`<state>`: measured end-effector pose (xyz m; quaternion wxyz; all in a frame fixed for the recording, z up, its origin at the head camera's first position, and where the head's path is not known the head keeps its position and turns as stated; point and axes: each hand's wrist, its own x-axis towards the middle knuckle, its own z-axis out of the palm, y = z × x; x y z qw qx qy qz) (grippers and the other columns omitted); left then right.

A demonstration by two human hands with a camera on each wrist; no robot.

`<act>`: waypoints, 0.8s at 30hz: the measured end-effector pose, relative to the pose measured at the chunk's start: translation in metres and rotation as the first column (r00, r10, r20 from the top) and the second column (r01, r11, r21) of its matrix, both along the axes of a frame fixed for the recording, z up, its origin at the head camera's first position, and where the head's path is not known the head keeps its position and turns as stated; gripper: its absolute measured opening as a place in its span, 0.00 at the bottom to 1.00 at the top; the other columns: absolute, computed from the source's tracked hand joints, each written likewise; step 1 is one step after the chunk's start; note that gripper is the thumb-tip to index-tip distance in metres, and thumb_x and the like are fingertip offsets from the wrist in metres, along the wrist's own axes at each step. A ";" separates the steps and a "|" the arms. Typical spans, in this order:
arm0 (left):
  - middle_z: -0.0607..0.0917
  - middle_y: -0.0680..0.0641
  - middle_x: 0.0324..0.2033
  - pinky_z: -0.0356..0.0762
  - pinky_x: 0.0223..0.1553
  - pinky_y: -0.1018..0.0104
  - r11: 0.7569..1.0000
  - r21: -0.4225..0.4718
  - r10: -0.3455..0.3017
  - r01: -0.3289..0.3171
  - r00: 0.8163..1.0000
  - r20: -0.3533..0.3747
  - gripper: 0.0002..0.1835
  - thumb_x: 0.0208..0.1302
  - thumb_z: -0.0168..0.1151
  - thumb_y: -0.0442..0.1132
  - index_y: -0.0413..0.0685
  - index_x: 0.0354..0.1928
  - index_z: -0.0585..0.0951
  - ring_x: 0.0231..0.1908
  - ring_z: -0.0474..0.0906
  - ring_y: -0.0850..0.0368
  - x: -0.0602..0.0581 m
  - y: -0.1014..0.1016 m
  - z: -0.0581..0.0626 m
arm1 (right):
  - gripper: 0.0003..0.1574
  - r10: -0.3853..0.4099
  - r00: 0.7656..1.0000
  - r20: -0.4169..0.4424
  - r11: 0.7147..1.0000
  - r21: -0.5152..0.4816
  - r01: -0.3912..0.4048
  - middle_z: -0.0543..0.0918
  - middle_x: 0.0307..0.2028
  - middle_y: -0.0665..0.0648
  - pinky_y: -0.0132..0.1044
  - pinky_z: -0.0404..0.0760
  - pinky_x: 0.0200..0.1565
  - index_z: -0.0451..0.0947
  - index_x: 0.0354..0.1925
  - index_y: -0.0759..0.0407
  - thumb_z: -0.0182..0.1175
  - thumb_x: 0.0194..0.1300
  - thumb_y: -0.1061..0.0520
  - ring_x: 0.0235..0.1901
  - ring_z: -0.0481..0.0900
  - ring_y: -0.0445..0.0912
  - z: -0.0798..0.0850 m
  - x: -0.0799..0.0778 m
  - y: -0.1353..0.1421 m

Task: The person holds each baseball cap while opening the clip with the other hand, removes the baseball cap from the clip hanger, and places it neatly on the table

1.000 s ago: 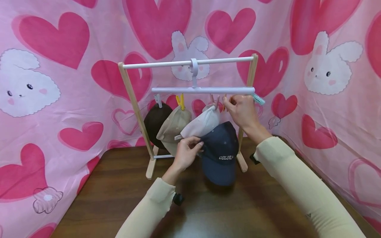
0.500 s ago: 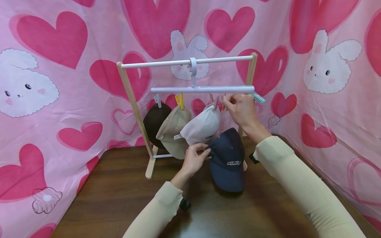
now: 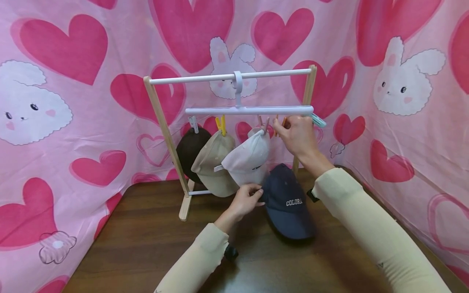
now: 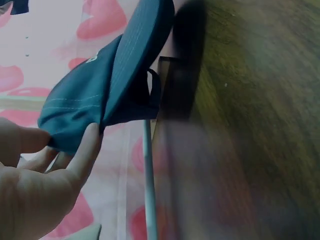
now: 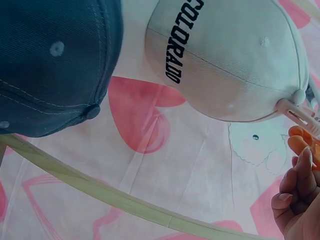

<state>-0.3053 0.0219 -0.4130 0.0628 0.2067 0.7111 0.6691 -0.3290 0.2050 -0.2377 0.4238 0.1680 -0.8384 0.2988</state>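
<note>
Caps on a little rack

Caps are hanging from a white hanger bar (image 3: 249, 110) on a small wooden rack (image 3: 163, 122), and I am watching two hands working there. The rack is standing on a brown bench (image 3: 146, 244).

My left hand (image 3: 246, 200) is pinching the edge of a navy cap (image 3: 289, 207) between thumb and fingers. In the left wrist view the fingers (image 4: 85, 155) are curling round the cap's back edge. The navy cap is hanging low, just over the bench, below the white cap and in front of the rack's right leg. I cannot tell if its brim is touching the bench. White letters are showing on its front.

My right hand (image 3: 298, 136) is reaching up under the hanger bar, near its right end. Its fingers are bunching together round an orange clip (image 5: 304, 139). I cannot tell for sure if they are squeezing it.

A white cap (image 3: 245, 158) is hanging from a pink clip (image 3: 263, 123) just left of that hand. A tan cap (image 3: 214, 162) is hanging from a yellow clip (image 3: 221, 124) beside it. A dark brown cap (image 3: 188, 148) is hanging furthest left.

A pink cloth (image 3: 73, 101) with hearts and bunnies is hanging behind it all.
</note>
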 end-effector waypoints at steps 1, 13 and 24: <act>0.80 0.38 0.45 0.86 0.47 0.51 1.000 -0.016 -0.009 0.009 1.000 0.006 0.12 0.77 0.52 0.29 0.24 0.51 0.79 0.43 0.82 0.50 0.000 0.000 -0.001 | 0.22 0.000 1.000 0.006 1.000 -0.004 0.000 0.85 0.22 0.59 0.42 0.75 0.25 0.86 0.27 0.63 0.63 0.72 0.49 0.21 0.78 0.51 0.000 0.000 0.000; 0.74 0.31 0.66 0.75 0.62 0.45 0.950 -0.309 0.016 -0.039 0.997 -0.075 0.27 0.74 0.61 0.38 0.34 0.70 0.70 0.63 0.74 0.36 0.005 0.000 -0.006 | 0.19 -0.033 0.999 -0.017 0.999 0.007 0.033 0.84 0.23 0.61 0.45 0.81 0.28 0.84 0.30 0.66 0.65 0.69 0.51 0.25 0.79 0.53 -0.002 0.000 0.005; 0.71 0.32 0.69 0.64 0.70 0.44 0.909 -0.410 -0.137 0.075 0.983 -0.125 0.31 0.73 0.61 0.39 0.32 0.72 0.67 0.71 0.66 0.37 0.009 -0.003 -0.008 | 0.20 -0.034 0.999 0.017 0.999 -0.027 0.034 0.86 0.26 0.61 0.43 0.80 0.28 0.85 0.32 0.66 0.68 0.68 0.48 0.26 0.81 0.52 -0.002 0.005 0.010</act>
